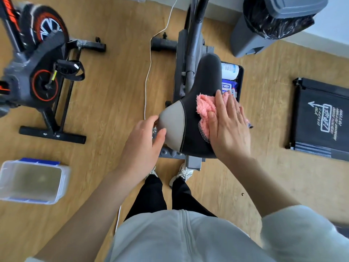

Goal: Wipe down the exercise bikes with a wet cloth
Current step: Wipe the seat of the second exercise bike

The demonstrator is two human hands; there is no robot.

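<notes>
Fluffy pink cloth point(204, 108) bunched on black saddle point(190, 125)

No wording is legible: right of the right grip point(228, 125), a black treadmill point(309, 129) bears a white arrow point(313, 104) and blurred white print.

I stand in a small workout room, perhaps a home gym; which, I cannot tell. On the wood-look floor point(113, 87) an exercise bike with orange trim point(37, 72) stands to my left and a grey exercise bike point(205, 82) right before me. A flat black treadmill point(321, 118) lies to my right, and a grey bin point(249, 40) with a black liner stands by the pale wall point(336, 17).
</notes>
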